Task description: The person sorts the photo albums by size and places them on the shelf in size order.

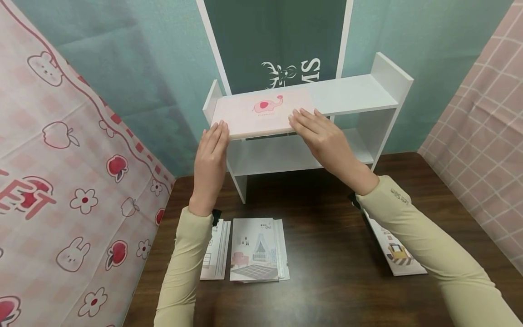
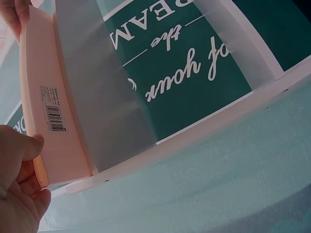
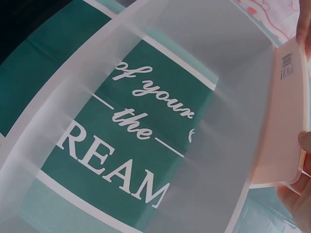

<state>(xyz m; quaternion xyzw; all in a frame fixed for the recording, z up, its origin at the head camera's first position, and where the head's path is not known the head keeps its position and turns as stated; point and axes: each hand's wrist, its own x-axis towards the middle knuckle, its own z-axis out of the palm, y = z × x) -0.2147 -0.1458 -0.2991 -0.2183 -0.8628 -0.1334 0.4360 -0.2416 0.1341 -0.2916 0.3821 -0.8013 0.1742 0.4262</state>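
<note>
A flat pink notebook [image 1: 245,111] with an elephant on its cover lies on the left part of the white shelf's top board [image 1: 351,93]. Its front edge juts past the board. My left hand [image 1: 210,159] pinches the near left corner, fingers on top and thumb beneath, as the left wrist view shows. Toward the near right corner, my right hand [image 1: 324,141] grips the same notebook, its thumb [image 3: 305,141] against the underside. A barcode label [image 2: 53,109] shows on that underside.
On the dark wood table [image 1: 327,254] lie a stack of booklets [image 1: 255,250], another stack [image 1: 216,254] partly behind the left sleeve, and a booklet with a yellow vehicle [image 1: 398,252] under the right forearm. A green banner [image 1: 282,32] hangs behind the shelf. Patterned cloths flank both sides.
</note>
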